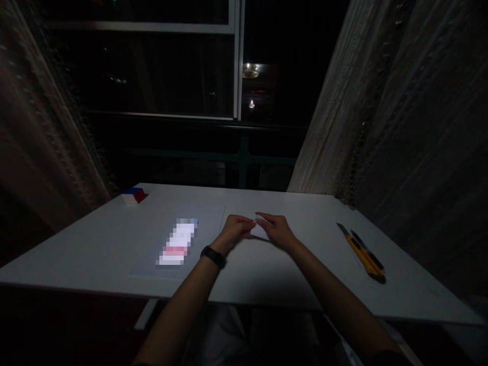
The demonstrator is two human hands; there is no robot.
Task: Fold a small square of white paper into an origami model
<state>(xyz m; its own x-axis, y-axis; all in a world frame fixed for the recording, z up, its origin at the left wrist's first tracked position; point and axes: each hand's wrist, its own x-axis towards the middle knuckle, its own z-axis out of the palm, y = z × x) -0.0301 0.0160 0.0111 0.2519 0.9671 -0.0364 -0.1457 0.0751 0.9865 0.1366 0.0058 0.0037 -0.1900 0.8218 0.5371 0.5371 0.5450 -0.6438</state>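
Over the middle of the white table, a small piece of white paper [260, 232] is pinched between both hands. My left hand [235, 230] is closed, thumb and fingers at the paper's left edge. My right hand [277, 229] grips its right side, the thumb close to the left thumb near the top. The paper looks folded, but the dim light hides its creases. A dark band [213, 256] circles my left wrist.
On a white sheet [147, 267] at left lies a lit phone [177, 242], its screen blurred. A red, blue and white block [133, 195] sits at the far left corner. To the right are a yellow box cutter [362, 254] and a black pen [368, 249]. Curtains [328, 101] hang behind the table [95, 244].
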